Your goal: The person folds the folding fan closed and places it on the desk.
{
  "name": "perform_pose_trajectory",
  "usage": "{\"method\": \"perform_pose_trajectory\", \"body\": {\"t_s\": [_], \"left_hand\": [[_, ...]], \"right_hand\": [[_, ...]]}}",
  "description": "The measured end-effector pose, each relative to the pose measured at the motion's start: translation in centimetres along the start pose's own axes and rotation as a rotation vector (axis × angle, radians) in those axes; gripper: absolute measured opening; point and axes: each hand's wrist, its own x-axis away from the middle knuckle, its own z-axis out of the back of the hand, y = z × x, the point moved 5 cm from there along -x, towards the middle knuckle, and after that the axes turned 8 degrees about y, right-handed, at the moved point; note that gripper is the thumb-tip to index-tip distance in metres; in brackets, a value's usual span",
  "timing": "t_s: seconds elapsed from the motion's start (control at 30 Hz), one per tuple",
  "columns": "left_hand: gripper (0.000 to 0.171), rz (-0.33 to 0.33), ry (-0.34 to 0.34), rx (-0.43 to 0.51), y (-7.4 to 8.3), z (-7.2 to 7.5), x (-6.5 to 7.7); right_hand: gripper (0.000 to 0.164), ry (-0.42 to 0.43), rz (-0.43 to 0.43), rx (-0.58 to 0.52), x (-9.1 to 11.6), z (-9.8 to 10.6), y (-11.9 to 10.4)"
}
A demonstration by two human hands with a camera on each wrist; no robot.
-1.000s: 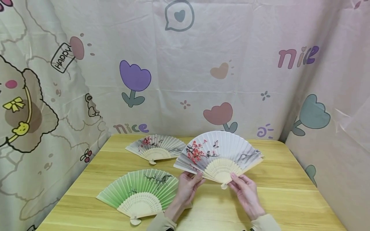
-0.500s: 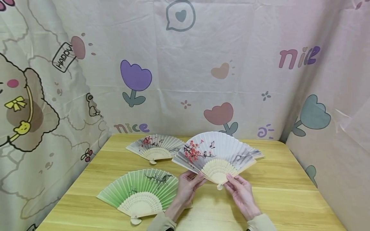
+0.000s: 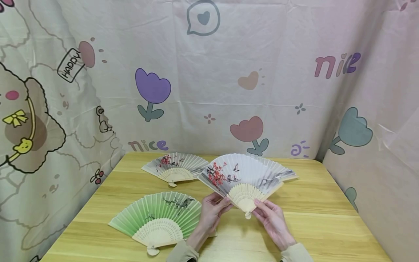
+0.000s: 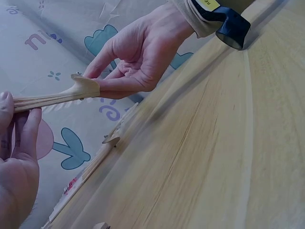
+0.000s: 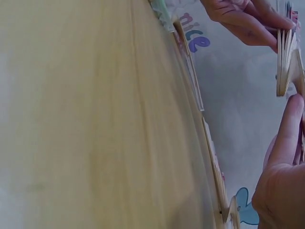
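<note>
Both hands hold a spread folding fan (image 3: 248, 169) above the table, white and grey with red blossoms and pale pierced ribs. My left hand (image 3: 212, 214) pinches its left outer rib, thumb on the near side. Near the pivot, my right hand (image 3: 271, 220) pinches the right outer rib between thumb and fingers. Edge-on in the left wrist view, the stacked ribs (image 4: 52, 98) run from the left hand to the hooked pivot end (image 4: 86, 88) at the right fingertips. In the right wrist view the ribs (image 5: 285, 62) stand between both hands.
A spread green fan (image 3: 160, 222) lies front left, partly hidden by the left forearm. At the back left lies a grey blossom fan (image 3: 178, 171). Another grey fan (image 3: 285, 171) shows behind the held one. Patterned cloth (image 3: 203, 65) hangs around the wooden table (image 3: 327, 218).
The held fan has shifted slightly left and down, and its spread looks narrower. My right hand has moved a little left with it, uncovering more of the fan behind. The left hand stays nearly in place.
</note>
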Motion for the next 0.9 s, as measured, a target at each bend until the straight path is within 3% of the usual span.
{"method": "perform_pose_trajectory", "body": {"t_s": [0.33, 0.6, 0.9], "left_hand": [[0.033, -0.006, -0.039, -0.004, 0.26, -0.21, 0.13], [0.028, 0.006, -0.038, -0.043, 0.17, -0.23, 0.03], [0.053, 0.085, 0.037, -0.099, -0.1, -0.08, -0.04]], "right_hand": [[0.024, -0.19, -0.017, 0.003, 0.2, -0.17, 0.02], [0.023, -0.195, -0.024, 0.011, 0.22, -0.14, 0.02], [0.024, -0.243, -0.027, -0.006, 0.27, -0.17, 0.07]]}}
